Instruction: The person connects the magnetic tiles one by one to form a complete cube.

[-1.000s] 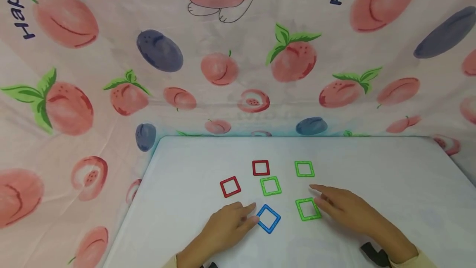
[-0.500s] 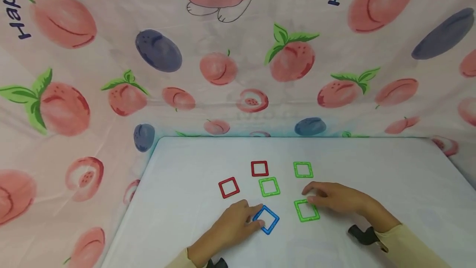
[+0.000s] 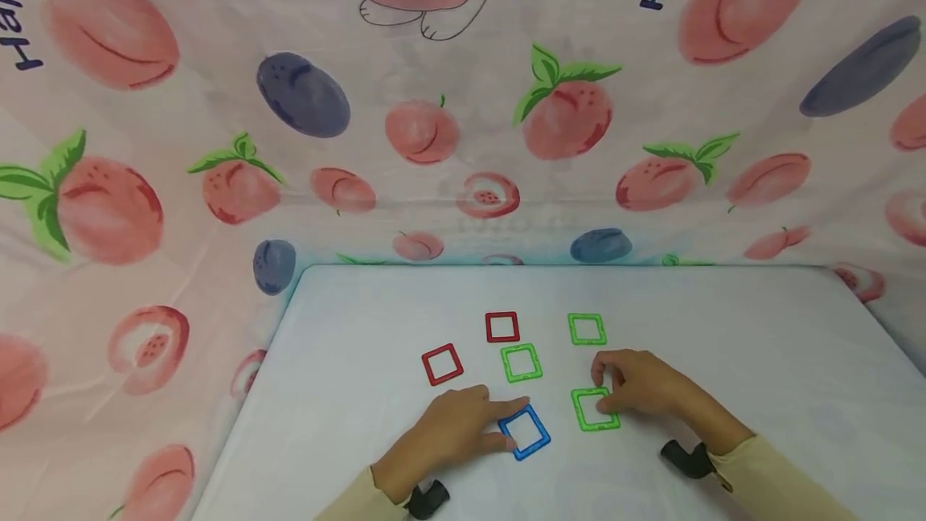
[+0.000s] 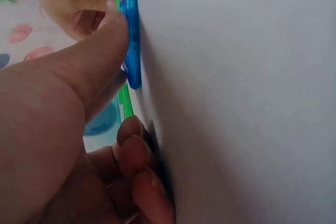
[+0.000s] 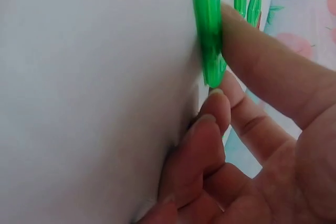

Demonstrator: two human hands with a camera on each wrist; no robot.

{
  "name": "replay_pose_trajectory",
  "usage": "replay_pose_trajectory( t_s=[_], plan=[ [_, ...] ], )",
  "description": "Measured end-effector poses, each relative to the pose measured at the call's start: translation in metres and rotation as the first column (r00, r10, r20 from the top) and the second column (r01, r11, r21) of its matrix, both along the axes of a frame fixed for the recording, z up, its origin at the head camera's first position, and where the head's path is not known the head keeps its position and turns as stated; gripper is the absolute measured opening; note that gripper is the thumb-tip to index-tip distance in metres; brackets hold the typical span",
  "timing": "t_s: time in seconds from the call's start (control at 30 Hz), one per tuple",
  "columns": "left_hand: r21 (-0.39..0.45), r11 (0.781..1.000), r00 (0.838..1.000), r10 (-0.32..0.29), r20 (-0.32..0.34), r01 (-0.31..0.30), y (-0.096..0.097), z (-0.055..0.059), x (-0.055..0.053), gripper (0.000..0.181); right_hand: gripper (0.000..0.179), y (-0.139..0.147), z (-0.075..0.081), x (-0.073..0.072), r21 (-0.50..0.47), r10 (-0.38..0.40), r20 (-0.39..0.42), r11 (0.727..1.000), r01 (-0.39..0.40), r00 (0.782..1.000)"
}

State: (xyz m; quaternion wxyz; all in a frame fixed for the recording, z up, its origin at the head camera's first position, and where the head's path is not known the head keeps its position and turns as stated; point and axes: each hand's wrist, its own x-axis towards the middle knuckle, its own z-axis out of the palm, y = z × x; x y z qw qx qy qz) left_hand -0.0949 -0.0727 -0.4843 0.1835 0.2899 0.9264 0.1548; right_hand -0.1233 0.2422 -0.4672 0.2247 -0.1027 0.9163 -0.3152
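In the head view, my left hand pinches a blue square magnetic tile, an open plastic frame. Its index finger lies at the far corner and its thumb at the near left side. The left wrist view shows this blue tile edge-on, close over the white surface. To the right, my right hand holds a green square magnetic tile by its right part. The thumb presses on that green tile in the right wrist view, with the index finger curled round its far edge.
Behind the hands lie two red square tiles, one at the back and one further left. Two more green tiles, a middle one and a back one, rest on the white table. A fruit-print cloth hangs behind.
My left fingers have moved onto the blue tile, which has turned slightly. My right hand has drawn in to the near green tile, its fingers curling and its thumb coming onto the frame.
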Motion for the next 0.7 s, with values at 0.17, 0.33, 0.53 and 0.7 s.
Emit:
replay_pose_trajectory(
  t_s=[0.17,0.33,0.53,0.7],
  plan=[
    [-0.006,1.000,1.000,0.005,-0.023,-0.006,-0.0014,0.0027,0.0000,0.056,0.030,-0.0019,-0.0011,0.0028,0.015,-0.025,-0.033,1.000,0.026,0.999],
    [-0.004,1.000,1.000,0.006,-0.031,-0.006,0.0008,0.0040,0.0019,0.052,0.026,0.0000,-0.0023,0.0049,0.031,-0.031,-0.054,0.999,0.033,0.998],
    [-0.009,1.000,0.999,0.005,-0.047,-0.005,0.0002,0.0039,0.0028,0.051,0.021,0.0003,0.0012,0.0065,0.016,-0.038,-0.045,0.999,0.039,0.998],
    [-0.015,1.000,0.999,0.010,-0.035,-0.010,-0.0002,0.0044,0.0027,0.052,0.022,0.0039,0.0027,0.0064,-0.025,-0.027,0.004,0.999,0.027,1.000]
  ],
)
